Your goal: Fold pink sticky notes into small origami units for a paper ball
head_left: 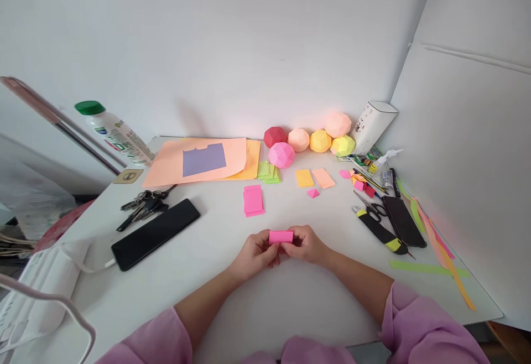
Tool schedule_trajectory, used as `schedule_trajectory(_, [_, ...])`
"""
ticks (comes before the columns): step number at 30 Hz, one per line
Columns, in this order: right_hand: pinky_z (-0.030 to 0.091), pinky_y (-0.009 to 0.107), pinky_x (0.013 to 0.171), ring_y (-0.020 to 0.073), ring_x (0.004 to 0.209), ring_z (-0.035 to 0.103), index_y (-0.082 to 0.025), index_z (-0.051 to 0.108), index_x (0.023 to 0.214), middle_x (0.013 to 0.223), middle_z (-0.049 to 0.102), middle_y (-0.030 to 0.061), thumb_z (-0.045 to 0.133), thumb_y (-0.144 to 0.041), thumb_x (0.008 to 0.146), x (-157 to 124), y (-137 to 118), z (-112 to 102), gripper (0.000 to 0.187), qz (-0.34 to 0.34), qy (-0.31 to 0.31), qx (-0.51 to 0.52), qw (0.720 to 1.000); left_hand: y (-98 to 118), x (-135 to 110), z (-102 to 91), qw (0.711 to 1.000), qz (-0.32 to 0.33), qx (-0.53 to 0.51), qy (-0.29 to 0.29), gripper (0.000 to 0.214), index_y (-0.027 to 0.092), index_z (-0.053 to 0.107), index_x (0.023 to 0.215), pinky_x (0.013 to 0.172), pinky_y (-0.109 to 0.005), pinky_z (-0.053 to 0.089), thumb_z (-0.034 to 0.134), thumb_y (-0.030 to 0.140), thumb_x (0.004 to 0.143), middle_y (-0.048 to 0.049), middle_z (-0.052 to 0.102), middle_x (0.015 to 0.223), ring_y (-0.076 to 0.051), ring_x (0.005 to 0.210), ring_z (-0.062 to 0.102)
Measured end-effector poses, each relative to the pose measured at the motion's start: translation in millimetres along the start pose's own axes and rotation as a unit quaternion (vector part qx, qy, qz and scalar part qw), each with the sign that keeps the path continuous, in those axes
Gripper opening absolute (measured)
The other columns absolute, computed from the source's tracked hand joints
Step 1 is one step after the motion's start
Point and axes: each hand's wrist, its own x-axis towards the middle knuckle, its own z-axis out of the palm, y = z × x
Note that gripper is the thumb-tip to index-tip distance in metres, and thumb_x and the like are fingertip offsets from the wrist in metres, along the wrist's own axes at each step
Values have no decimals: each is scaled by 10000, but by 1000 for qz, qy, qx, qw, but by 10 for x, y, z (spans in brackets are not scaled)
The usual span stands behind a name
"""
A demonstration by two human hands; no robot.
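Note:
Between my two hands, just above the table, is a small pink piece of paper [281,237] that looks folded along its length. My left hand [254,253] pinches its left end with thumb and fingers. At the other end my right hand [307,245] grips it the same way. Beyond my left hand lies a stack of pink paper pieces [253,200]. A small pink folded paper unit [313,193] rests past my right hand, near a yellow paper piece [305,178] and peach paper pieces [323,178].
Faceted paper balls [321,141] stand along the wall, beside green paper squares [269,172] and large peach sheets [166,159]. At right lie scissors [375,209], a utility knife [379,231] and paper strips [431,268]. A black phone [155,234], keys [145,206] and a bottle [120,137] are left.

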Motion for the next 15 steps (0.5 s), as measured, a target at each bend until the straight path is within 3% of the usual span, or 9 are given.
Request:
schedule_trajectory(8, [384,228,464,122,546,547,-154,565,694,620,593,-1,566,-174,689,-1,-6,17,20,6,21,-39,999,-32,-14,20,1000,6,20,10,162,144,566,809,487,-242,407,553,304,788,-1,596,564,-115,492,529])
schedule_trajectory(12, [320,209,421,79,456,437,-151,539,655,542,529,-31,533,-134,665,15,-6,-45,21,3,31,-46,998,-30,-5,9,1000,8,-14,25,205,142,547,793,472,-243,426,572,345,783,-25,633,653,-111,482,549])
schedule_trajectory(15, [345,208,433,87,454,464,-162,493,642,514,519,-37,531,-139,669,33,7,-108,52,7,33,0,999,-50,10,-19,997,13,-61,53,243,147,523,785,449,-242,429,566,386,791,-25,634,669,-113,469,563])
